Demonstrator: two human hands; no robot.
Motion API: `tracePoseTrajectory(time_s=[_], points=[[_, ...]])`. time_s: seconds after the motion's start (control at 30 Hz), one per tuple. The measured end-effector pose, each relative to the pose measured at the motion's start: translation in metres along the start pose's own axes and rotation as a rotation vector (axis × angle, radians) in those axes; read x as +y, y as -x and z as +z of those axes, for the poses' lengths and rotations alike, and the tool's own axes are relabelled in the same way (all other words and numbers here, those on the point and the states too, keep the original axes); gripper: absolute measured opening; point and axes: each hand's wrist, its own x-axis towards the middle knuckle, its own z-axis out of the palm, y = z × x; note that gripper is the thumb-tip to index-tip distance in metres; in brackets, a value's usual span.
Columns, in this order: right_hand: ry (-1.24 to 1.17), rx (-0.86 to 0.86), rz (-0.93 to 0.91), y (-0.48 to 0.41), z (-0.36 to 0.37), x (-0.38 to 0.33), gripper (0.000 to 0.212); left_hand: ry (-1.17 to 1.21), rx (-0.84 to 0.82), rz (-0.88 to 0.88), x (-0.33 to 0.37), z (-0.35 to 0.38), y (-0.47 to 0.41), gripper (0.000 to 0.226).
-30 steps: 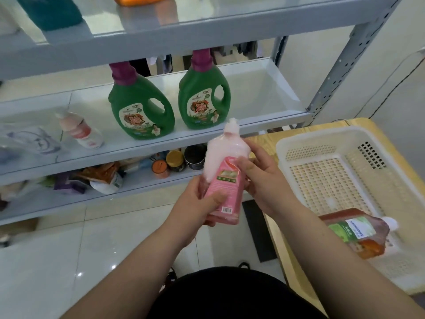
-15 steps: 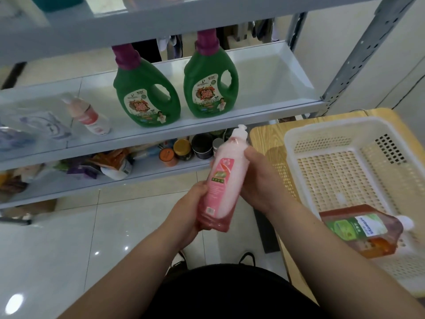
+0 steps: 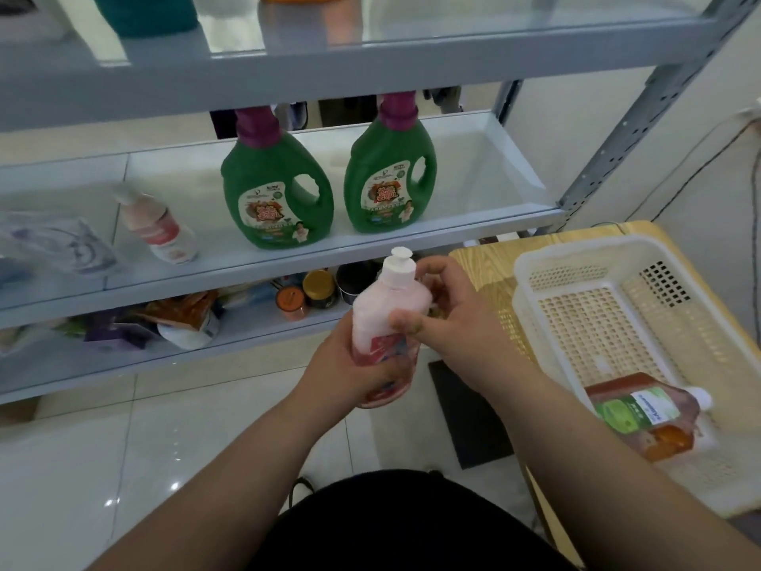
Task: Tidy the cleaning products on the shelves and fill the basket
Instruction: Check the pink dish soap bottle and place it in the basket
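Note:
I hold a pink bottle with a white cap upright in front of the shelves. My left hand grips its lower half, and my right hand holds its shoulder from the right. Two green detergent jugs with purple caps stand on the middle shelf. A second pink bottle lies tilted on that shelf at the left. A white plastic basket sits on a wooden table at the right, with an orange bottle lying in its near end.
The lower shelf carries several small jars and crumpled packets. A clear plastic bag lies on the middle shelf's left. The top shelf holds a teal container. A metal upright stands between shelf and table. Glossy tiled floor lies below.
The pink bottle has been turned in my hands, so its label now faces away. My right hand has shifted up to the bottle's shoulder. The view tilted slightly.

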Motion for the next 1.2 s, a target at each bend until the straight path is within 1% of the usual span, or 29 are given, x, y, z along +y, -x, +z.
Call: tracePoseTrajectory(time_s=[0.1,0.17,0.23,0.3,0.37,0.47,0.53,0.63,0.7,0.8,0.83,0.87,0.93,1.0,1.07,1.1,1.13,1.2], points=[[0.078,0.045,-0.037,-0.002,0.011,-0.015,0.044,-0.077,0.063,0.069,0.001,-0.018,-0.001,0.050],[0.240,0.089,-0.111,-0.003,0.013,-0.030,0.034,-0.213,0.081,0.133,0.004,-0.032,-0.002,0.046],[0.434,0.097,-0.167,-0.005,0.015,-0.045,0.024,-0.378,0.072,0.191,0.007,-0.046,-0.005,0.045],[0.597,0.077,-0.144,-0.008,0.019,-0.057,0.030,-0.526,0.052,0.235,0.005,-0.058,-0.010,0.046],[0.748,0.099,-0.130,-0.012,0.027,-0.064,0.036,-0.634,0.048,0.274,0.002,-0.069,-0.014,0.046],[0.873,0.158,-0.127,-0.015,0.039,-0.068,0.036,-0.698,0.016,0.299,0.002,-0.082,-0.014,0.046],[0.890,0.139,-0.154,-0.016,0.046,-0.067,0.034,-0.677,-0.051,0.298,-0.001,-0.093,-0.014,0.045],[0.913,0.051,-0.267,-0.012,0.057,-0.069,0.033,-0.501,-0.204,0.263,-0.009,-0.111,-0.011,0.050],[0.927,-0.037,-0.314,-0.010,0.060,-0.071,0.031,-0.421,-0.249,0.232,-0.015,-0.118,-0.008,0.055],[0.838,-0.157,-0.312,-0.007,0.053,-0.074,0.023,-0.391,-0.234,0.201,-0.021,-0.123,-0.010,0.057],[0.800,-0.180,-0.292,-0.006,0.051,-0.075,0.027,-0.406,-0.222,0.203,-0.022,-0.124,-0.013,0.058],[0.785,-0.188,-0.274,-0.006,0.049,-0.074,0.033,-0.430,-0.212,0.213,-0.023,-0.125,-0.015,0.058],[0.839,-0.167,-0.224,-0.006,0.049,-0.075,0.040,-0.481,-0.201,0.244,-0.021,-0.125,-0.017,0.056],[0.880,-0.130,-0.205,-0.008,0.046,-0.076,0.037,-0.513,-0.203,0.275,-0.017,-0.123,-0.018,0.056],[0.827,-0.138,-0.243,-0.009,0.041,-0.075,0.027,-0.518,-0.195,0.290,-0.015,-0.118,-0.019,0.055],[0.797,-0.162,-0.263,-0.009,0.037,-0.075,0.029,-0.515,-0.185,0.292,-0.015,-0.116,-0.020,0.055],[0.774,-0.188,-0.277,-0.009,0.034,-0.075,0.037,-0.509,-0.176,0.292,-0.016,-0.114,-0.022,0.055],[0.787,-0.198,-0.232,-0.010,0.028,-0.076,0.050,-0.507,-0.166,0.291,-0.016,-0.109,-0.024,0.057]])
